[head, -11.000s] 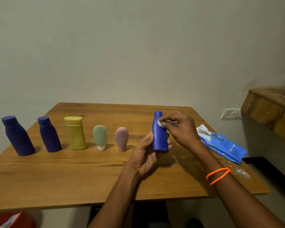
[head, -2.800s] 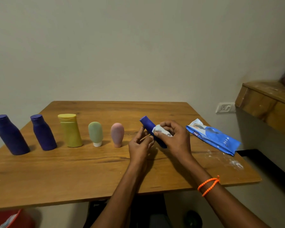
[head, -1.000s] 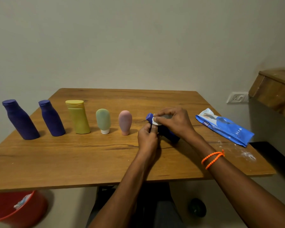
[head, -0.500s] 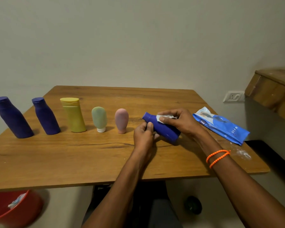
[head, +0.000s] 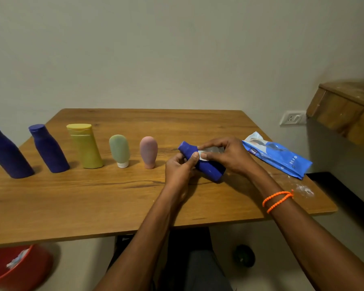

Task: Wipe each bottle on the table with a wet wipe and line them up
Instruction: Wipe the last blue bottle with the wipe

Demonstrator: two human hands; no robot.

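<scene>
A blue bottle lies tilted just above the wooden table, cap toward the upper left. My left hand grips it from the near side, thumb on its neck. My right hand holds a white wet wipe pressed against the bottle's upper side. To the left stands a row of bottles: two dark blue ones, a yellow one, a green tube and a pink tube.
A blue pack of wet wipes lies at the table's right side, with white smears near the right corner. A red bucket holding used wipes sits on the floor at lower left. A wooden shelf juts out at right.
The bottle went from upright to tilted in my hands. Over the last half second my right hand and the wipe stay near the neck; the hands barely shift.
</scene>
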